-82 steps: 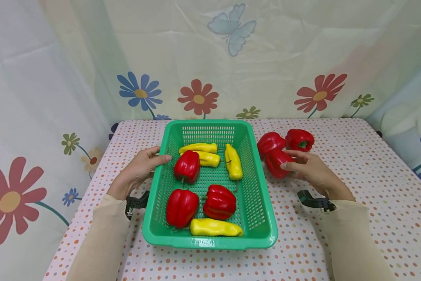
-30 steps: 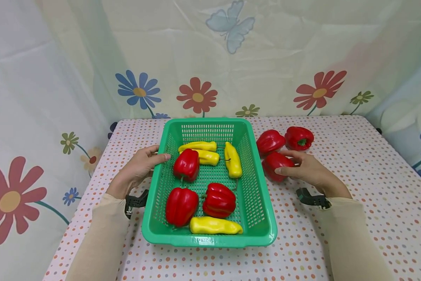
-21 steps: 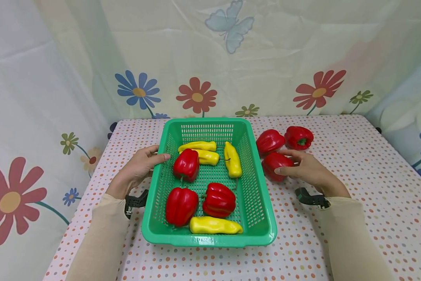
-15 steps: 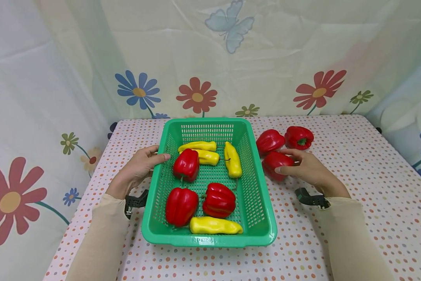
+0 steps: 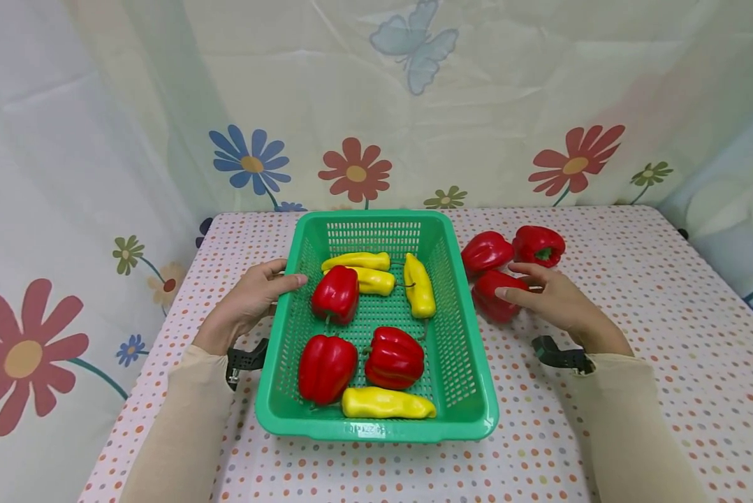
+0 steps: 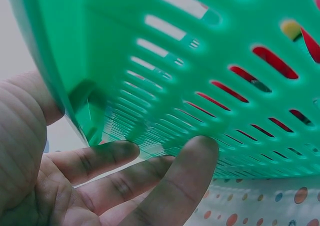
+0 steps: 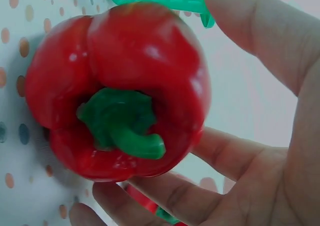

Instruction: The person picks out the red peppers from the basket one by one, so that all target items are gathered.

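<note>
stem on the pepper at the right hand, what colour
Green stem; right wrist view shows it best.

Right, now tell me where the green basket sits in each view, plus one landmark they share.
Head: the green basket is near the centre, left hand at its side rim.
Left wrist: its slotted wall fills most of the picture.
Right wrist: only a piece shows, at the top, above the red pepper.
Shared landmark: the dotted tablecloth.
</note>
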A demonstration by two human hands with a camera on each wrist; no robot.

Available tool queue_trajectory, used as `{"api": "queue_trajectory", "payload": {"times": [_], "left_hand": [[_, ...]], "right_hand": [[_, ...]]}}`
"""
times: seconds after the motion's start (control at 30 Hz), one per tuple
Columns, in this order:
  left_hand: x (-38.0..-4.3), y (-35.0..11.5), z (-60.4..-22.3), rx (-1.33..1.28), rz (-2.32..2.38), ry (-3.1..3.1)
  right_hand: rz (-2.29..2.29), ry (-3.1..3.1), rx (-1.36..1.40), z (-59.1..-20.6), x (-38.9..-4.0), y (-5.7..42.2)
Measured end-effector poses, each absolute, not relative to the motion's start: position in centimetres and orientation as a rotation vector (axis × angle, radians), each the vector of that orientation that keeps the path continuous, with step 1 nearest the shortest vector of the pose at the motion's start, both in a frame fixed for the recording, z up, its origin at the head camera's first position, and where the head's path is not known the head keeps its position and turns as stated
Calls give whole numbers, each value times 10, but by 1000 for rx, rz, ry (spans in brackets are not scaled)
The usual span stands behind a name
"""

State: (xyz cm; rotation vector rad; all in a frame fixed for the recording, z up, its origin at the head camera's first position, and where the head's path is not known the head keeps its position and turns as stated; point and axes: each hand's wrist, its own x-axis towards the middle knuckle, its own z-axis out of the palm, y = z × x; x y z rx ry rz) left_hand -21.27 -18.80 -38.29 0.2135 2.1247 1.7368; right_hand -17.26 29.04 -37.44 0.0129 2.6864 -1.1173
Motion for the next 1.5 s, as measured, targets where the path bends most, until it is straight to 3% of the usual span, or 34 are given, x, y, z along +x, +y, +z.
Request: {"api": "queue_trajectory", "payload": {"times": [0.33, 0.63, 0.97, 1.5], "left_hand": [[-214, -182, -380, 202, 1742, 2114], [-214, -185, -379, 199, 1739, 2121], [-213, -184, -379, 197, 1752, 2111], [-213, -186, -382, 203, 1749, 2115]], "right_hand": [[-1211, 2835, -2, -332, -166, 272], [-1203, 2655, -462, -288, -165, 205], [-939, 2214, -580, -304, -187, 147], [-626, 2038, -561, -333, -199, 115]]}}
